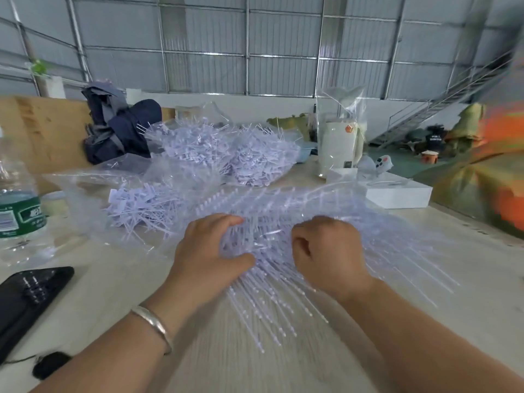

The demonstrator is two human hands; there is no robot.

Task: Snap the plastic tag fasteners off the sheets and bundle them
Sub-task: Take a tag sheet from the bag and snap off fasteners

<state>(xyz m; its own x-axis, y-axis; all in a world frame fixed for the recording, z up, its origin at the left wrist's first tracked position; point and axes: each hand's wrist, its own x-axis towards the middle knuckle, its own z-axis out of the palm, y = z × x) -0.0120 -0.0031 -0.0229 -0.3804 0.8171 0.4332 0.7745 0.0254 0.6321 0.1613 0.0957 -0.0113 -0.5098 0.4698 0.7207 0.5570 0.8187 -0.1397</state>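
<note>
Translucent pale-lilac plastic, thin and glossy, makes up the sheets of tag fasteners under your hands: rows of fine straight filaments joined along a ribbed spine. The stack lies on the pale wood-grain tabletop straight ahead of you, its long filaments fanning toward you and out to your right, the spine running left to right across the far side. Your left hand grips the near left part of the stack, fingers over the top and thumb pressed in from the side. Your right hand is curled tight on the filaments just beside it. A silver metal bangle circles your left wrist. Behind the sheets sit heaps of loose lilac fasteners, some in a crinkled clear plastic bag. At the left edge stand a clear water bottle with a green label and a flat black pouch.
</note>
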